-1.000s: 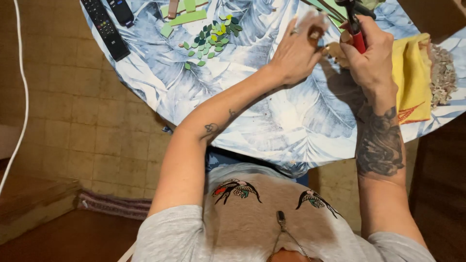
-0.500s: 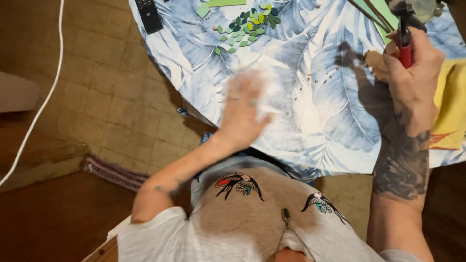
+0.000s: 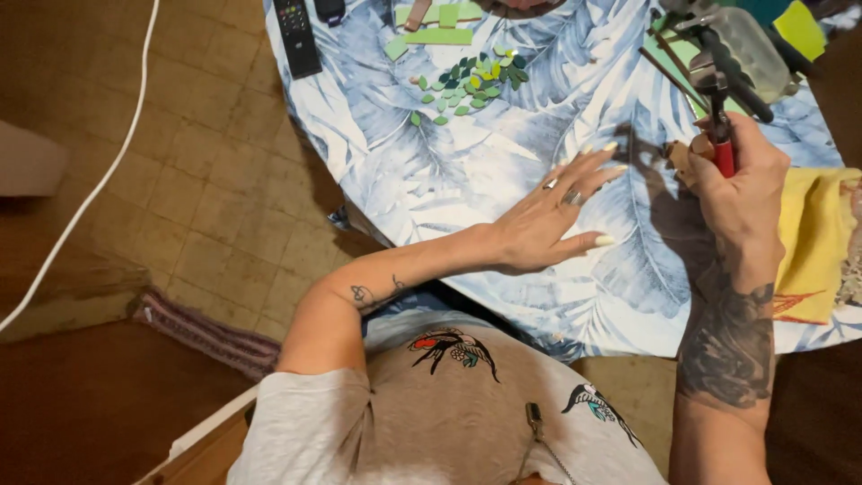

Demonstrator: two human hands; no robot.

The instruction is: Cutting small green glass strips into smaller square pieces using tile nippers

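Red-handled nippers (image 3: 724, 153) | far right over table, gripped upright in right hand (image 3: 738, 193) | left hand (image 3: 549, 218), half a second ago mid-table, now spread flat, holding nothing, below green tile pieces (image 3: 469, 83)

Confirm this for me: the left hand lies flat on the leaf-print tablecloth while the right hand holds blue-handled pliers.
Not quite: the head view shows the pliers in the right hand have red handles, not blue. The rest holds: the left hand lies flat, fingers spread, on the leaf-print tablecloth.
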